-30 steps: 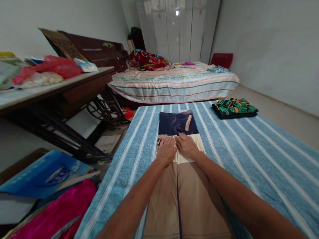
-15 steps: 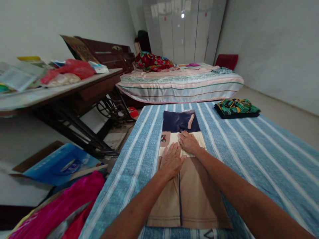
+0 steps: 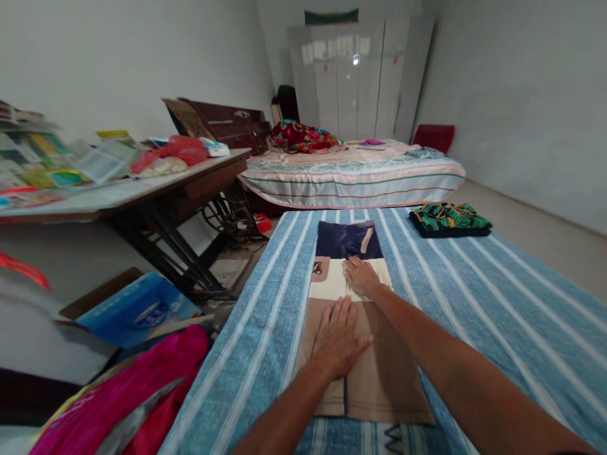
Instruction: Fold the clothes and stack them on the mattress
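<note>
A long folded garment [image 3: 389,354] in navy, cream and tan lies flat on a blue striped sheet [image 3: 256,303], its navy end away from me. My left hand [image 3: 340,338] rests flat on the tan part with its fingers spread. Further up, my right hand [image 3: 363,276] lies on the cream band, fingers stretched toward the navy section. Neither hand grips the cloth. To the right, a folded green and black patterned garment [image 3: 450,220] sits near the far edge of the sheet.
Left of the bed stands a sewing-machine table [image 3: 142,189] covered with bags and packets. Below it are a blue box [image 3: 147,309] and bright pink cloth [image 3: 156,366]. Beyond are a second bed [image 3: 351,183], a red chair [image 3: 434,137] and a pale wardrobe [image 3: 348,82].
My left hand has slid back toward me, from the cream band onto the tan part, and its thumb has spread. My right hand stays on the cream band. The view has tilted up and leftward.
</note>
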Tool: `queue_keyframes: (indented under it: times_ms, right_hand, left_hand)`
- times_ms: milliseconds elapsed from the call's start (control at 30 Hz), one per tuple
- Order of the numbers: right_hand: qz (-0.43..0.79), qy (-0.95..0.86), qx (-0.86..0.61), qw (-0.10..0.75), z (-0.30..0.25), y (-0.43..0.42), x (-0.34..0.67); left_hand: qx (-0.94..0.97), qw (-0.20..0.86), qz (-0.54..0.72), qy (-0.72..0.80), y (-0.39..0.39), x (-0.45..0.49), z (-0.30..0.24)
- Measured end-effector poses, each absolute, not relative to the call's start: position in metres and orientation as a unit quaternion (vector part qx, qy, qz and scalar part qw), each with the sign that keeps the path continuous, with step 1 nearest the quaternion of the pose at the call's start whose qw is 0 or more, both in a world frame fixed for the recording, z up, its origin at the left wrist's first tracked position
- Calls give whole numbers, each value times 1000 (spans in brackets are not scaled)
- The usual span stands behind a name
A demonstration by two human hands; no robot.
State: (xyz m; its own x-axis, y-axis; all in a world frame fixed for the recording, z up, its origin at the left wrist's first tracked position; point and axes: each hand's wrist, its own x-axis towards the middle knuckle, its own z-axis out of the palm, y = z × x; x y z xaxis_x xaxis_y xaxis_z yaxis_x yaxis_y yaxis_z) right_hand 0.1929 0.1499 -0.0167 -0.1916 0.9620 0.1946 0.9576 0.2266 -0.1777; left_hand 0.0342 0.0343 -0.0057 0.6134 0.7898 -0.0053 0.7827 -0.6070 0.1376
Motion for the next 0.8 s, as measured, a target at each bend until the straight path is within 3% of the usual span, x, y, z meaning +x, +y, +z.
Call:
queue_keyframes:
  times_ms: [500, 800]
  right_hand:
    - [29, -837, -512, 192, -15, 64, 178]
    - [60, -819, -532, 205, -15, 42, 175]
  left_hand:
    - [896, 85, 29, 435, -8, 31, 0]
    - [893, 111, -7, 437, -37, 16, 10]
